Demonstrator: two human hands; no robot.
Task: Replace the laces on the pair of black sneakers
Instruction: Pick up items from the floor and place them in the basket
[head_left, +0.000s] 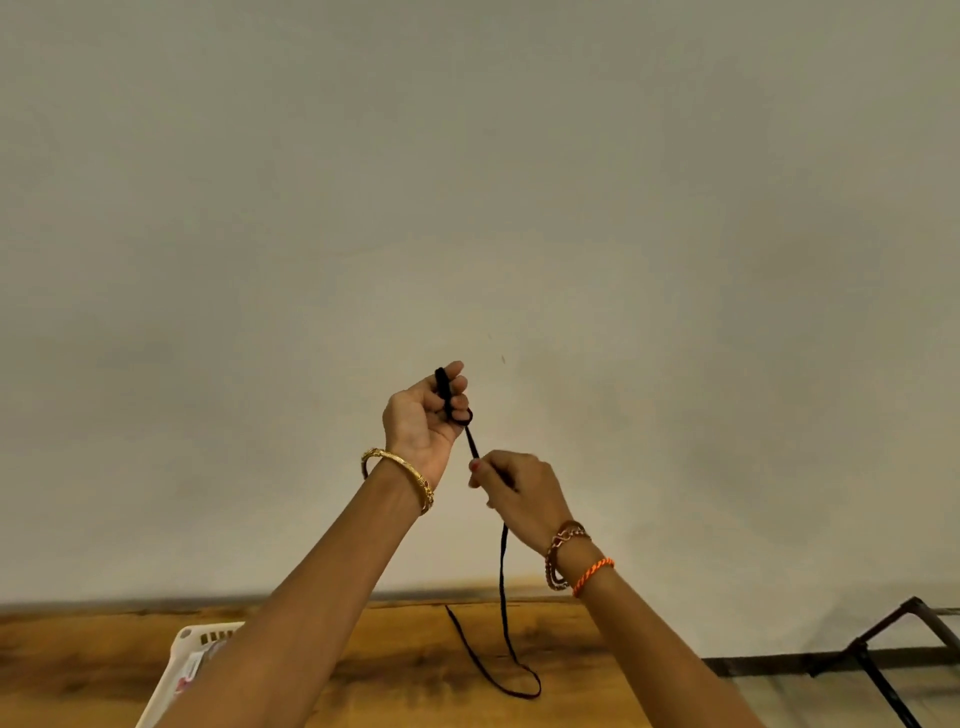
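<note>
Plain wall | wooden table | black lace trailing onto it

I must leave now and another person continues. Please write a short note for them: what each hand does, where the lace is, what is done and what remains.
Left hand: raised, fingers curled on the black lace, which is wound in loops around them.
Right hand: just below, pinches the same lace.
Lace: hangs down from the right hand; its tail lies in a loop on the wooden table.
White basket: at the table's left.
Done: lace partly wound up.
Left: sneakers not in view, so lacing progress cannot be told.
</note>
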